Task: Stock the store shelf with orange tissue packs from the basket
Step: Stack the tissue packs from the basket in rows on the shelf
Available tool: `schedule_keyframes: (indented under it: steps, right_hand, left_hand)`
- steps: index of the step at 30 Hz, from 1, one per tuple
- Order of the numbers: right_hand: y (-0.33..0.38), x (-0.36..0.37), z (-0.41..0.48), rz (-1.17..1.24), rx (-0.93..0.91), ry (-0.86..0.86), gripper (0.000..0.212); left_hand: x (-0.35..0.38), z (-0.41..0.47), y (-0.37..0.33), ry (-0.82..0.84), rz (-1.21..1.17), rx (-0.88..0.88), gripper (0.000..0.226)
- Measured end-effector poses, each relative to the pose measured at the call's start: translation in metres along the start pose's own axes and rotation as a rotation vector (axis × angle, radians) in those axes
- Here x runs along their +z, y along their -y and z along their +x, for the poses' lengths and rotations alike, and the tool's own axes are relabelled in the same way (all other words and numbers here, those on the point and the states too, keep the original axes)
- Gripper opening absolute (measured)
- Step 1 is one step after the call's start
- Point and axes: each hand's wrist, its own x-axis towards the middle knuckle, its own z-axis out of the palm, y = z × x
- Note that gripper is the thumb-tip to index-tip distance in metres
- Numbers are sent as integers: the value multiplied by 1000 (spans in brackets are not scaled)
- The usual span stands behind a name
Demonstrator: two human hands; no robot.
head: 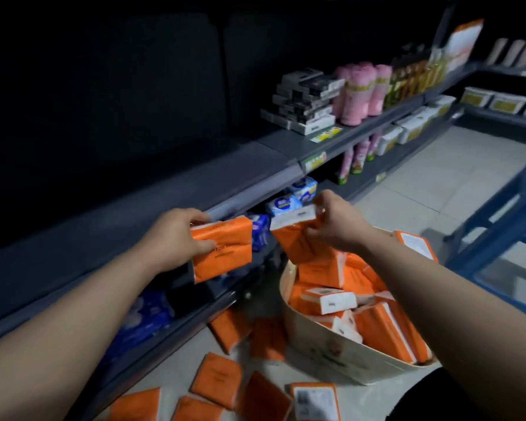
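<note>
Your left hand [176,235] gripped a pack [225,253] by the shelf [195,183]; your right hand [334,226] pinched another pack [295,244] above the basket [331,357], farther right.

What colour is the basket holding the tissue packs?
The basket is pale cream, best seen in the head view.

Black-and-white boxes [304,101] in a loose stack, pink rolls [362,92] upright just beside them, dark bottles [407,80] further right. White tubs [413,126] with yellow labels one level down. Blue-and-white packs [286,205] lower still. Blue plastic frame [498,220] at right, standing on pale floor tiles [422,183].
</note>
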Motion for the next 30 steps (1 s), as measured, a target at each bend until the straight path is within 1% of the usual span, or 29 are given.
schedule_keyframes:
  steps: [2, 3, 5, 9, 11, 14, 19, 22, 24, 27, 30]
  right_hand:
    - [28, 1, 0, 1, -25, -47, 29]
    - [43, 2, -1, -2, -45, -51, 27]
    - [71, 7, -3, 25, -72, -42, 25]
    - [134, 25, -8, 257, -128, 8, 19]
    - [167, 37, -8, 273, -166, 63, 22]
    - [216, 56, -6, 233, -222, 121, 25]
    - [297, 83, -6, 207, -310, 198, 47]
    - [337, 97, -5, 194, -327, 251, 42]
    - [360, 107, -6, 169, -346, 302, 46]
    - [384, 120, -8, 140, -425, 345, 62]
    - [400, 128, -11, 172, -458, 400, 70]
  left_hand:
    - [-24, -16, 15, -26, -1, -25, 31]
    - [-37, -24, 23, -39, 1, -35, 27]
    - [-62, -42, 42, -64, -1, -55, 24]
    - [-105, -81, 82, -123, 19, -81, 23]
    - [-122, -101, 103, -153, 67, -92, 23]
    - [-146, -130, 134, -189, 117, -133, 25]
    - [-187, -174, 181, -235, 123, -245, 24]
    - [-206, -195, 209, -264, 106, -346, 31]
    - [-212, -206, 228, -291, 69, -397, 34]
    - [-213, -213, 254, -329, 38, -424, 38]
    - [-210, -213, 275, -373, 73, -442, 40]
